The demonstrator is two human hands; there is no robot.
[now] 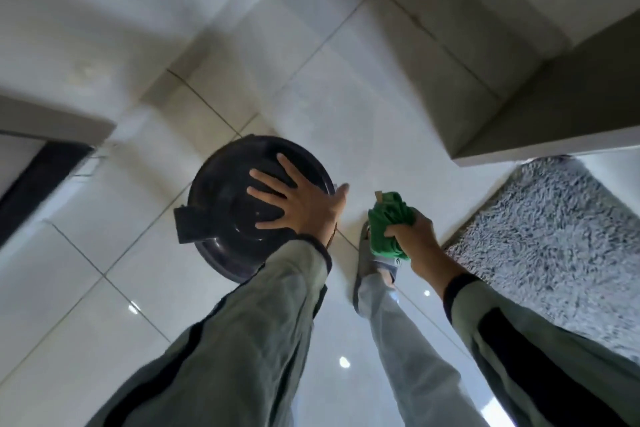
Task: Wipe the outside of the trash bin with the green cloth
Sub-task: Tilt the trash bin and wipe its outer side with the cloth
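In the head view, looking steeply down, the black trash bin (pixel 239 204) is standing on the glossy tiled floor (pixel 363 97), and everything else is placing itself around it. The left hand (pixel 294 199) is lying flat on the bin's round lid, fingers spread wide and gripping nothing; it is most likely pressing down so that the light bin is not sliding or tipping once the rubbing starts. Just to the right of the bin, clear of its wall, the right hand (pixel 414 236) is closing tightly around the green cloth (pixel 389 224), bunching it into a wad, which is probably giving a firm pad for wiping. The cloth is not yet touching the bin, so the wiping appears not to have begun on this side. A sandalled foot (pixel 375 263) is standing below the cloth, near the bin's right side, and a shaggy grey rug (pixel 554 236) is lying farther right, well apart from the bin.
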